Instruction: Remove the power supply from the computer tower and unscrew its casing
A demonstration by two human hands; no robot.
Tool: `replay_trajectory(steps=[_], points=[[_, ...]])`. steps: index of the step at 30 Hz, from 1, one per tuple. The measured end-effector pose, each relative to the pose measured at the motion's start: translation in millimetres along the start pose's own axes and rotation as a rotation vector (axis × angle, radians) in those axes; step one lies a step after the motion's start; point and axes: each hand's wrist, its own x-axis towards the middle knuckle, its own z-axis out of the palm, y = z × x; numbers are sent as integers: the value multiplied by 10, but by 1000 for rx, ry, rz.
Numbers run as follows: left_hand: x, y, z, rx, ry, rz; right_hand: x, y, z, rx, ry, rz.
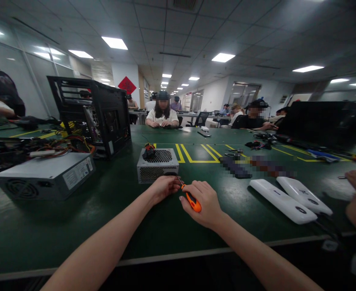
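- Power supply box [162, 161]: we see a squat, pale grey metal casing resting on the green desk [105, 218], straight ahead of the person and just beyond both hands.
- Upper surface: we note a broad vent of dark holes in a honeycomb pattern, set within a plain grey border.
- Near face: we observe a finer perforated grille over its left part; a dark patch at its right lies just above the left fingertips.
- Cable bundle [149, 152]: black, red and orange leads gather in a compact clump on the top's left rear portion.
- Right hand [204, 202]: we find it closed around the orange-and-black handle of a screwdriver [194, 203], whose thin metal shaft slants up and leftward to the near right corner of the casing.
- Left hand [165, 188]: its fingers are bent and drawn near one another at the casing's lower front edge, beside the shaft; at this size we cannot tell whether they grip anything.
- Surroundings: we place a larger grey power supply [44, 173] with a white label well to the left, and yellow lines [202, 161] on the desk to the right.
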Motion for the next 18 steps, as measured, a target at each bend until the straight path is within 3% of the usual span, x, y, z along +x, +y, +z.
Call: replay_trajectory(steps=[4, 9, 15, 18], points=[[11, 4, 45, -35, 35, -7, 11, 9, -1, 1, -9, 0], [28, 11, 168, -83, 233, -20, 42, 5, -8, 2, 24, -34], [63, -5, 219, -113, 293, -2, -1, 42, -118, 235, 236, -28], [71, -1, 208, -128, 306, -12, 138, 175, -113, 459, 366, 157]])
